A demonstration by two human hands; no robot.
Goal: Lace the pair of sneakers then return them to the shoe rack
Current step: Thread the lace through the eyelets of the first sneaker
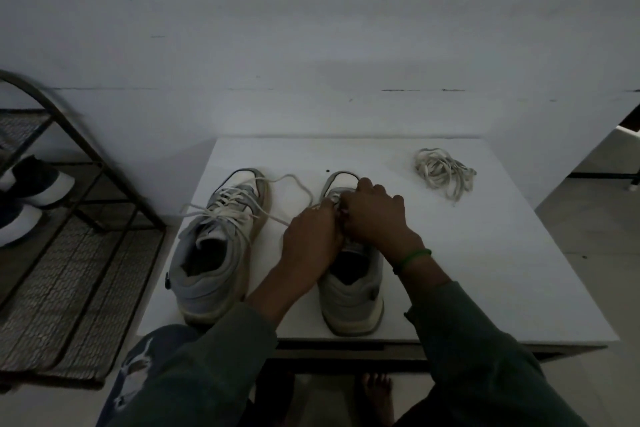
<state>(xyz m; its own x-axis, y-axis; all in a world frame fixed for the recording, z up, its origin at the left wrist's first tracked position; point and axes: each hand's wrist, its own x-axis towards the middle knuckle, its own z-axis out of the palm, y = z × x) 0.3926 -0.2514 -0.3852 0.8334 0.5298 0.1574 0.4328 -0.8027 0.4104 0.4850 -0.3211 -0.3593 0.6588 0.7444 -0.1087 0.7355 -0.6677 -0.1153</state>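
- Standing square before the person, the white flat-topped rectangular table (485, 288) is carrying both shoes and the spare laces.
- The dark metal-framed shoe rack (86, 156) with mesh shelves is standing on the floor to the person's left, just beside the table. Dark shoes with white soles (38, 184) are sitting on one shelf.
- The grey-and-cream padded left sneaker (214, 263) is resting on the table's left half, heel toward the person. Its white flat lace (228, 204) is crossing the eyelets, with the ends trailing loose.
- The matching grey-and-cream right sneaker (353, 302) is lying parallel to it, near but apart, its long axis running straight away from the person. Its eyelet row is sitting directly under both hands, so the threading is probably proceeding along that axis.
- The right hand (374, 215), with a green band at the wrist, is reaching farther forward. Its fingers are curling down over the forepart and gripping it; whether they are also pinching lace is hidden.
- The left hand (308, 243) is meeting it from the left. Its fingers are drawn together and seem to be pinching a pale lace strand (294, 180) looping across the gap between the shoes; which shoe the strand belongs to is unclear.
- The tangled bundle of white spare laces (443, 173) is lying at the table's far right, well apart from both hands.
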